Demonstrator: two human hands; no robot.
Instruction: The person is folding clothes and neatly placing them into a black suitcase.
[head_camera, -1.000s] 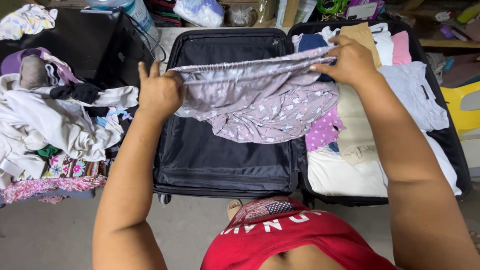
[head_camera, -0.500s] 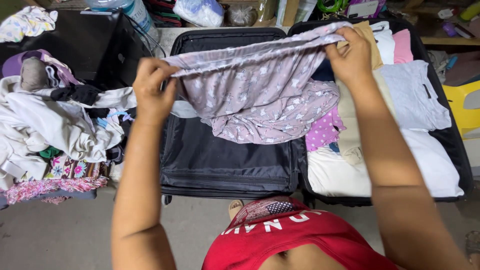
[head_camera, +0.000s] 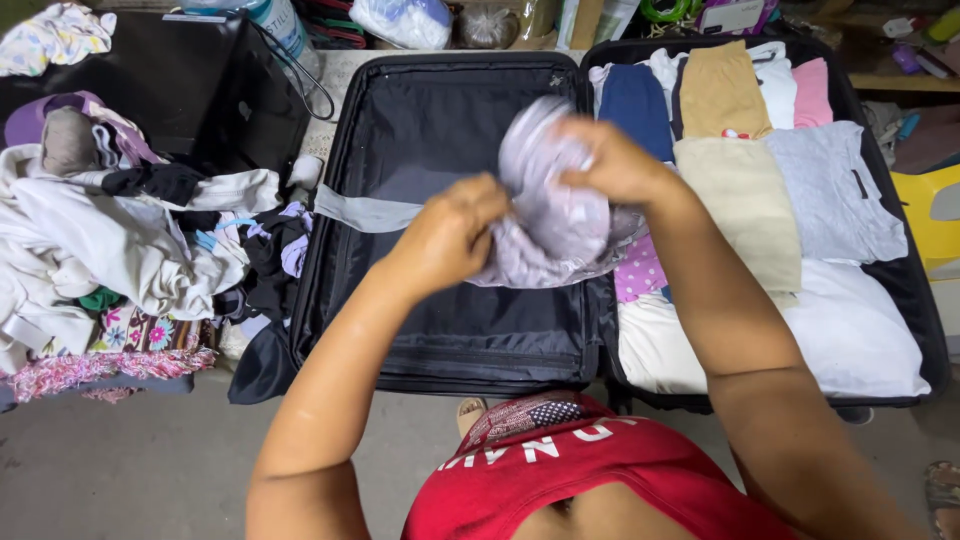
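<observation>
Both hands clamped on lilac patterned garment, bunched between them. Left hand gripping its lower left edge, right hand pinching the top. Bundle held over black suitcase, above the hinge line between empty left half and right half packed with folded clothes.

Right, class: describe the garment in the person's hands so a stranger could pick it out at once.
Find the open black suitcase on the floor; its left half holds no clothes, its right half folded ones. Above its middle hinge, both hands bunch a garment. It is pale lilac with a small white print and crumpled, while its neighbours lie flat.
</observation>
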